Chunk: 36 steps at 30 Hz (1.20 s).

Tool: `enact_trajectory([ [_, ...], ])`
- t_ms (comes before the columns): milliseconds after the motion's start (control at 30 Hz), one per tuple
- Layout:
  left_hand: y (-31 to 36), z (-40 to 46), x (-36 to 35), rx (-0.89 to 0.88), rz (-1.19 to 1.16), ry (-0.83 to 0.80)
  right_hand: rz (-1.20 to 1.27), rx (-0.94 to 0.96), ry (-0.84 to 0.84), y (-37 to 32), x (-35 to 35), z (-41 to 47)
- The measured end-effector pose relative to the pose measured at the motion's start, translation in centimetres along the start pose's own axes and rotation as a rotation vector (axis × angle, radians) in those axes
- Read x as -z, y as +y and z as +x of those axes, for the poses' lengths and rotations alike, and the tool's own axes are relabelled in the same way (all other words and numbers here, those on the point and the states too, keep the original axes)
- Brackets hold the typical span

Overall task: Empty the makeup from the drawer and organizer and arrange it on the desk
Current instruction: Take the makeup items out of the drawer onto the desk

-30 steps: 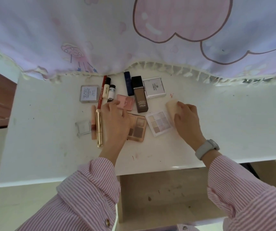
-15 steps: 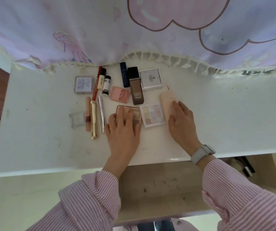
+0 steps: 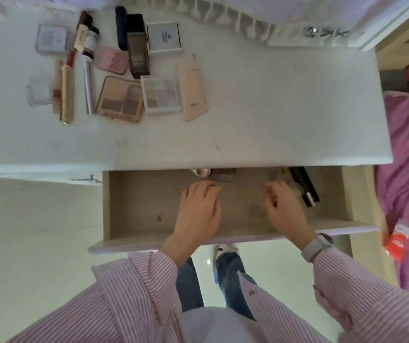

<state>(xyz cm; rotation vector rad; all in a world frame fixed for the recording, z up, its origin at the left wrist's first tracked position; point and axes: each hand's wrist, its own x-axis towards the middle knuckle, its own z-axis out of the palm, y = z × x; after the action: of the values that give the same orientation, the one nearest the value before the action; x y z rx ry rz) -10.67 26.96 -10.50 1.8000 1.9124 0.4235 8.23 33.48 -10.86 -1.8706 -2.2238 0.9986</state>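
The pale wooden drawer point(image 3: 134, 209), pulled out from under the white worktop point(image 3: 260, 115), holds both hands. The left hand point(image 3: 198, 211) lies palm down on the drawer floor, its fingers point(image 3: 204, 190) loosely bent and grasping nothing. The right hand point(image 3: 283, 209) sits to its right with fingers point(image 3: 271, 194) curled inward; whether they pinch anything is too blurred to tell.

Just beyond the left fingers, at the back of the drawer under the worktop edge, sit a small pink rounded item point(image 3: 201, 172) and a blurred brownish clear-lidded case point(image 3: 222, 176). Just right of the right fingers lie long black tubes point(image 3: 304, 188) at a slant, with a pale roundish object point(image 3: 294, 187) beside them. The drawer floor left of the left hand is bare wood.

Well beyond both hands, on the worktop's left part, the makeup is laid out: a beige squeeze tube point(image 3: 192, 89), a white pastel eyeshadow palette point(image 3: 161, 94), a tan brown-toned palette point(image 3: 121, 99), a brown foundation bottle point(image 3: 138, 47), a square white compact point(image 3: 164, 37), a pink blush compact point(image 3: 112, 60), a dark blue stick point(image 3: 121, 27), a silver pencil point(image 3: 88, 87), a gold tube point(image 3: 66, 95), a red pencil point(image 3: 76, 43), a grey square compact point(image 3: 51, 39) and a small clear case point(image 3: 39, 91).
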Motion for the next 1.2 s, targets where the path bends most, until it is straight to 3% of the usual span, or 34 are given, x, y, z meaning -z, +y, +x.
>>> enact_trajectory([
  [133, 3.1, 0.5, -4.7, 0.136, 0.047, -0.238, -0.313, -0.208, -0.143, 7.3, 1.7, 0.7],
  [300, 5.8, 2.9, -8.5, 0.147, 0.022, -0.439, -0.323, -0.306, -0.317, 10.2, 2.2, 2.5],
  [433, 7.2, 4.4, -10.3, 0.222, -0.001, -0.418, -0.367, -0.210, -0.402, 10.6, 1.4, 2.6],
  [533, 8.6, 5.3, -11.6, 0.186, 0.026, -0.414, -0.409, -0.127, -0.255, 11.0, 2.1, 2.7],
  [633, 10.2, 6.6, -13.3, 0.166, 0.020, -0.436, -0.363, -0.206, -0.160, 12.4, 2.8, 4.0],
  [767, 11.7, 8.2, -15.4, 0.198, 0.194, -0.467, -0.325, -0.232, -0.242, 13.8, 2.4, 5.8],
  [1067, 9.6, 8.4, -14.8, 0.246, 0.318, -0.343, -0.374, -0.218, -0.251, 12.6, 1.5, 6.8],
  [1200, 9.4, 8.6, -15.1, 0.182, 0.358, -0.387, -0.449, -0.244, -0.260, 12.6, 1.0, 6.0],
])
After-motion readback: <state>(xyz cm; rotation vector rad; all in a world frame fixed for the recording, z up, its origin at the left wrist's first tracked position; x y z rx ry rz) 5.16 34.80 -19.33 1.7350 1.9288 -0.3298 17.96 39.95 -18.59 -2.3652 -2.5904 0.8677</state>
